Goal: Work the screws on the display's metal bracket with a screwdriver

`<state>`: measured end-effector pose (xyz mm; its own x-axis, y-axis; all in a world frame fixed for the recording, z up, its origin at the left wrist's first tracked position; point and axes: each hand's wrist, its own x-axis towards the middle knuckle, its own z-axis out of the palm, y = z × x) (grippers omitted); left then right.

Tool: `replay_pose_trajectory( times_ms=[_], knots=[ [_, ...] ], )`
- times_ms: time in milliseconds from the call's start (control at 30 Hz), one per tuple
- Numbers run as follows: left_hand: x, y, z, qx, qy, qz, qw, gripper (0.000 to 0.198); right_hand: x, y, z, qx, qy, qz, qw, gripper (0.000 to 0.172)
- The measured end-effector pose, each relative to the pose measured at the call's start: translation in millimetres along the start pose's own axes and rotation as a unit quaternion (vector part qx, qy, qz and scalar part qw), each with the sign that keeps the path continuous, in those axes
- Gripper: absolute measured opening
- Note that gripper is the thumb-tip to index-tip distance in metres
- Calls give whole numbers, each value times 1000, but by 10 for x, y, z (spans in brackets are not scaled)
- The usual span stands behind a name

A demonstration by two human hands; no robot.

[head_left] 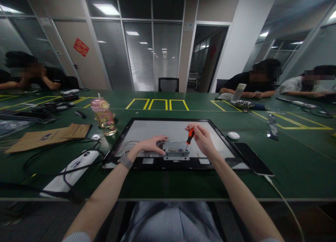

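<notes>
My right hand (201,137) grips a screwdriver (190,135) with an orange and black handle. Its shaft slants down to the right end of a small metal bracket (176,158), which carries a circuit board (175,150). At the bracket's left end, my left hand (153,144) is curled, its thumb touching the bracket and its fingers reaching behind; a small dark part shows between them. Under both hands lies a flat panel (136,130) with a black frame and a pale grey surface. Thin wires (125,146) run over the panel's left side.
To the left are a power strip (76,168) with black cables, a brown paper bag (56,135) and a pink-lidded bottle (103,116). On the right lie a phone (253,158) on a cable and a white case (233,135). Other people sit across the green table (162,186).
</notes>
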<state>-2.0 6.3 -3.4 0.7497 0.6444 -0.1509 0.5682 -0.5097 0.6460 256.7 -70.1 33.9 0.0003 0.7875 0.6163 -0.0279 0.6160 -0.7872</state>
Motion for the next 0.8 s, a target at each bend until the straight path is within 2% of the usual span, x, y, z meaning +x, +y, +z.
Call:
replay_pose_trajectory(
  times_ms=[133, 233, 433, 533, 633, 800],
  knots=[
    [-4, -1, -3, 6, -1, -2, 1000, 85, -9, -26, 2, 16, -19, 22, 999, 20],
    [-11, 16, -7, 9, -3, -7, 1000, 85, -9, -38, 10, 20, -35, 36, 999, 26],
    [-12, 33, -6, 4, 0, -3, 1000, 83, -6, -24, 6, 14, -16, -15, 1000, 23],
    [-12, 31, -4, 4, -2, -4, 1000, 82, -15, -4, -11, 20, -10, 8, 1000, 18],
    [-12, 27, -3, 11, -1, -4, 1000, 83, -20, 15, -18, 27, -6, 32, 999, 22],
    [-7, 10, 0, 7, 2, -1, 1000, 82, -23, -2, -1, 42, 1, 0, 999, 22]
  ],
)
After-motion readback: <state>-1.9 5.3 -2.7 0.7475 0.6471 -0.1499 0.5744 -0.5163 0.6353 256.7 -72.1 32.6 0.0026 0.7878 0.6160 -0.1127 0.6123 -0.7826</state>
